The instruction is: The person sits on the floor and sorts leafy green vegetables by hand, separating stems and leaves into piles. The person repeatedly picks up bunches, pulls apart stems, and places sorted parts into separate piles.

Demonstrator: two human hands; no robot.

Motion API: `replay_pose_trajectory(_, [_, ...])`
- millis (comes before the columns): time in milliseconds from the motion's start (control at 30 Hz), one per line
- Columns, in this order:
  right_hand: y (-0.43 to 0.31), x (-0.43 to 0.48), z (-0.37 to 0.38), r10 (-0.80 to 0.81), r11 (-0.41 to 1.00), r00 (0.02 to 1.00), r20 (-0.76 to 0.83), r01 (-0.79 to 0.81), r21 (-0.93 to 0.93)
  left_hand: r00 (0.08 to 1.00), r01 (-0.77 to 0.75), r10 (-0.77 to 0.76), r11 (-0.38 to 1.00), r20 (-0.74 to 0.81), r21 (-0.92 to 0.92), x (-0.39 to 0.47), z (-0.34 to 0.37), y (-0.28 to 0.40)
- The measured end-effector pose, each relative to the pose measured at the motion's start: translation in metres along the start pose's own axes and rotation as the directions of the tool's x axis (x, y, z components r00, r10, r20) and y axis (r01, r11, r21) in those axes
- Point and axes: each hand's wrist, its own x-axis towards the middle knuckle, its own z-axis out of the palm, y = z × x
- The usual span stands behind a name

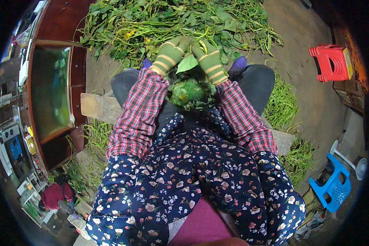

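Both my hands wear green knit gloves with cream-striped cuffs. My left hand [172, 53] and my right hand [207, 60] meet at the fingertips over the near edge of a heap of cut leafy vines [178, 21]. Between them is a leafy stem, with one broad green leaf [187, 63] hanging below the fingers. Yellow-green stalks [203, 46] show through the right fingers. My left fingertips close at the same stem, partly hidden by the glove. Loose green leaves [187, 92] lie in my lap, below the hands.
I sit on a wooden plank [100, 107]. Stripped green stalks [281, 106] lie on the floor at right, more [98, 135] at left. A glass-fronted wooden cabinet [50, 92] stands left. At right are a red plastic stool [330, 63] and a blue one [333, 184]. A person [53, 195] is at lower left.
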Motion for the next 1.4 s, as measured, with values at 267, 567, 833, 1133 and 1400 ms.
replay_pose_trajectory(267, [0.015,-0.004,-0.015,0.077,0.986,0.995,0.066,-0.066,-0.155,0.761,0.648,-0.563,0.682,0.324,-0.338,0.032,0.01,-0.039])
replay_pose_trajectory(567, [0.111,0.021,-0.07,0.415,0.798,0.894,-0.168,-0.447,-0.404,0.958,0.075,-0.039,0.99,-0.284,0.118,0.016,-0.044,-0.071])
replay_pose_trajectory(833, [0.105,0.025,-0.081,0.26,0.905,0.955,-0.146,-0.293,-0.308,0.855,-0.04,0.378,0.731,-0.356,0.681,0.004,-0.13,-0.071])
replay_pose_trajectory(1133, [0.015,0.009,0.0,-0.2,0.777,0.831,0.519,0.458,-0.432,0.965,0.034,0.194,0.581,-0.179,0.814,0.018,-0.151,-0.057])
replay_pose_trajectory(1400, [0.007,0.025,0.015,0.166,0.425,0.584,0.794,0.685,-0.592,0.995,0.026,-0.022,0.999,-0.094,0.036,0.014,-0.137,0.008])
